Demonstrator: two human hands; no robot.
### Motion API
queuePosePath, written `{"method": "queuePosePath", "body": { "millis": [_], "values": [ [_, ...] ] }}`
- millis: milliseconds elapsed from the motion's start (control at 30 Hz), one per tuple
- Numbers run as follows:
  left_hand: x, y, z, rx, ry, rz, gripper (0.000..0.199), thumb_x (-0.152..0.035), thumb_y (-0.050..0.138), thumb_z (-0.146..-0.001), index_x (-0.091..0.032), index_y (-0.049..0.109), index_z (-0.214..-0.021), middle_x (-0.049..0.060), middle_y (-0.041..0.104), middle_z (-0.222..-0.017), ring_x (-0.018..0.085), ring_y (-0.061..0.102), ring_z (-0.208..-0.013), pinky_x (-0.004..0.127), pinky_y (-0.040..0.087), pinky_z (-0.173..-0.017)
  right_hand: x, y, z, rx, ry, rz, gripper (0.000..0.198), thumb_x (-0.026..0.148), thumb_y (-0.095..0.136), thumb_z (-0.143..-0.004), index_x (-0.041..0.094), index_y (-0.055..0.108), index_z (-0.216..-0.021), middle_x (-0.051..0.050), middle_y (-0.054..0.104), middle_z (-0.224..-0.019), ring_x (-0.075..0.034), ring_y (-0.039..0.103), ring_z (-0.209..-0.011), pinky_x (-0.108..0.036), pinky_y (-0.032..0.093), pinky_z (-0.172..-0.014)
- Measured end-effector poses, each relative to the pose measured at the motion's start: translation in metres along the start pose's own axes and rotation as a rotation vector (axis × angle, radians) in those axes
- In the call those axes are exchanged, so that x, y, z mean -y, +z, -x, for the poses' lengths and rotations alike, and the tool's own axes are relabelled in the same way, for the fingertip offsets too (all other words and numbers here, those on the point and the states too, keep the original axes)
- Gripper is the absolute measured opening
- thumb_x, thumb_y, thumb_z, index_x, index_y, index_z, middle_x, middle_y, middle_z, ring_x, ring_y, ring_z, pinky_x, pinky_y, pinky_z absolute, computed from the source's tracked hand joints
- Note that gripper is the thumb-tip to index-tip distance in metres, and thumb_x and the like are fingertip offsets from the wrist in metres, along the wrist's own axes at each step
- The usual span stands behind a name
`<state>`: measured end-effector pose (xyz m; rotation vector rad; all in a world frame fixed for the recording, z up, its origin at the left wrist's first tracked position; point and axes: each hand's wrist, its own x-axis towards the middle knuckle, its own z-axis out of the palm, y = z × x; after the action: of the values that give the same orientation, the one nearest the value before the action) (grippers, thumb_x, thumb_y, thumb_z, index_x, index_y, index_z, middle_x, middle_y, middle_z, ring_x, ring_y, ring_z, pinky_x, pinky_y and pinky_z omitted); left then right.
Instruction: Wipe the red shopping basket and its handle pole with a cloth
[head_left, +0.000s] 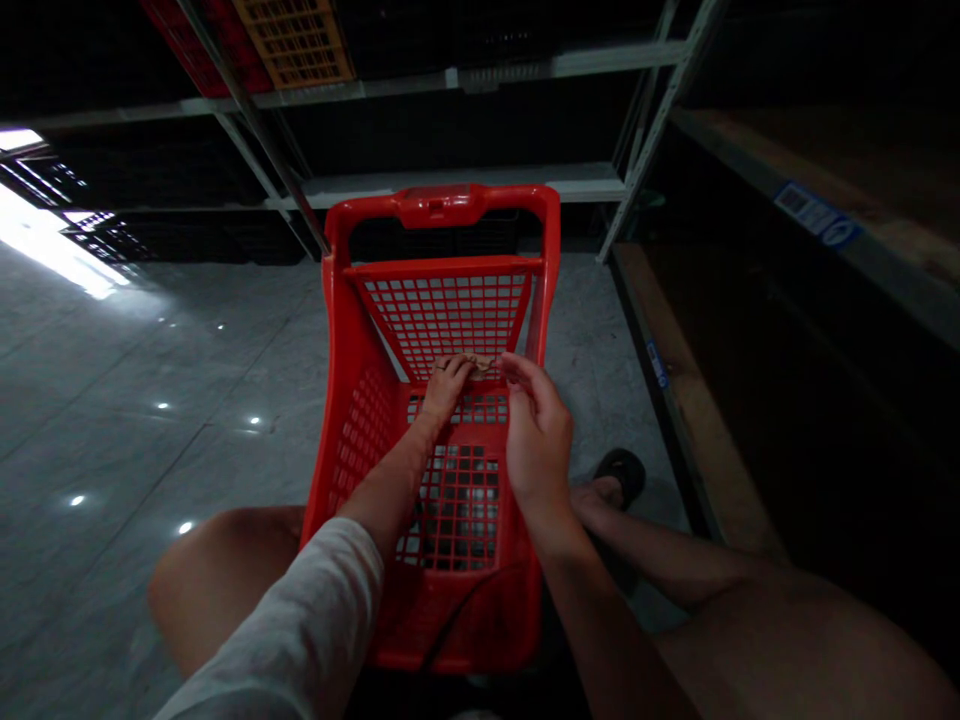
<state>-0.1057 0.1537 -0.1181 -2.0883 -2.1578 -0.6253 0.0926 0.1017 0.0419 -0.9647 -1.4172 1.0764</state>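
Observation:
A red plastic shopping basket cart (442,264) with gridded walls and floor stands between my legs. My left hand (448,385) reaches down inside it, fingers bent over a crumpled tan cloth (484,362) pressed against the low part of the far gridded panel. My right hand (538,430) is above the right side of the cart, fingers loosely curved with the thumb a little apart. Its fingertips come close to the cloth's right end; whether they touch it I cannot tell. I see nothing held in the right hand.
Metal shelving (600,180) crosses behind the cart, with a yellow crate (296,40) and a red crate (214,45) on it. Wooden-edged shelves (825,200) with blue labels stand at the right. Grey tiled floor (187,380) extends left. A dark sandal (626,475) is on my right foot.

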Motion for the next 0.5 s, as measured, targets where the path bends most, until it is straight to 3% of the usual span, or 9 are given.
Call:
{"method": "queuePosePath", "body": {
  "millis": [67, 167, 233, 267, 333, 400, 500],
  "values": [
    [0.001, 0.001, 0.008, 0.013, -0.009, -0.001, 0.033, -0.012, 0.05, -0.094, -0.024, 0.065, -0.121, 0.006, 0.064, -0.131, 0.021, 0.053, -0.122, 0.035, 0.048, -0.103, 0.001, 0.0, 0.0, 0.023, 0.003, -0.007, 0.036, 0.021, 0.043, -0.09, 0.023, 0.069, -0.115, -0.006, 0.073, -0.12, -0.02, 0.068, -0.113, -0.045, 0.052, -0.106],
    [0.001, -0.025, -0.011, -0.049, -0.074, -0.013, 0.036, -0.009, 0.047, -0.094, -0.024, 0.064, -0.122, 0.007, 0.061, -0.129, 0.021, 0.052, -0.122, 0.033, 0.049, -0.099, 0.0, -0.001, -0.001, 0.044, -0.024, 0.012, 0.035, 0.021, 0.044, -0.091, 0.024, 0.07, -0.114, -0.006, 0.074, -0.12, -0.021, 0.068, -0.114, -0.045, 0.052, -0.106],
    [-0.001, -0.056, -0.039, -0.188, -0.168, -0.029, 0.037, -0.01, 0.043, -0.096, -0.02, 0.058, -0.129, 0.012, 0.053, -0.135, 0.023, 0.044, -0.13, 0.037, 0.045, -0.105, -0.002, -0.001, -0.001, 0.05, -0.045, 0.024, 0.035, 0.021, 0.044, -0.09, 0.024, 0.07, -0.114, -0.005, 0.074, -0.119, -0.02, 0.068, -0.113, -0.045, 0.052, -0.106],
    [-0.001, -0.072, -0.054, -0.326, -0.236, -0.028, 0.036, -0.009, 0.042, -0.096, -0.019, 0.058, -0.127, 0.012, 0.051, -0.136, 0.022, 0.042, -0.13, 0.039, 0.041, -0.109, -0.002, -0.001, -0.001, 0.052, -0.052, 0.027, 0.035, 0.021, 0.044, -0.09, 0.024, 0.07, -0.114, -0.005, 0.074, -0.119, -0.02, 0.068, -0.112, -0.045, 0.052, -0.106],
    [-0.001, -0.097, -0.079, -0.479, -0.234, -0.021, 0.032, -0.009, 0.042, -0.098, -0.018, 0.056, -0.126, 0.011, 0.049, -0.136, 0.02, 0.038, -0.13, 0.041, 0.035, -0.114, -0.004, -0.001, -0.001, 0.05, -0.061, 0.026, 0.035, 0.021, 0.044, -0.09, 0.024, 0.07, -0.113, -0.005, 0.075, -0.117, -0.02, 0.069, -0.11, -0.044, 0.053, -0.104],
    [0.001, -0.105, -0.088, -0.471, -0.149, -0.023, 0.026, -0.015, 0.044, -0.101, -0.019, 0.057, -0.122, 0.01, 0.051, -0.135, 0.02, 0.036, -0.129, 0.04, 0.035, -0.114, -0.005, 0.0, -0.002, 0.044, -0.065, 0.028, 0.034, 0.021, 0.043, -0.091, 0.023, 0.07, -0.112, -0.005, 0.075, -0.116, -0.02, 0.069, -0.11, -0.043, 0.053, -0.103],
    [0.008, -0.082, -0.066, -0.342, -0.126, -0.041, 0.025, -0.019, 0.046, -0.1, -0.023, 0.061, -0.121, 0.008, 0.053, -0.137, 0.024, 0.038, -0.13, 0.04, 0.04, -0.111, -0.004, 0.0, -0.002, 0.049, -0.07, 0.044, 0.033, 0.021, 0.043, -0.091, 0.023, 0.069, -0.111, -0.005, 0.074, -0.117, -0.02, 0.068, -0.113, -0.044, 0.052, -0.105]
  ]
}}
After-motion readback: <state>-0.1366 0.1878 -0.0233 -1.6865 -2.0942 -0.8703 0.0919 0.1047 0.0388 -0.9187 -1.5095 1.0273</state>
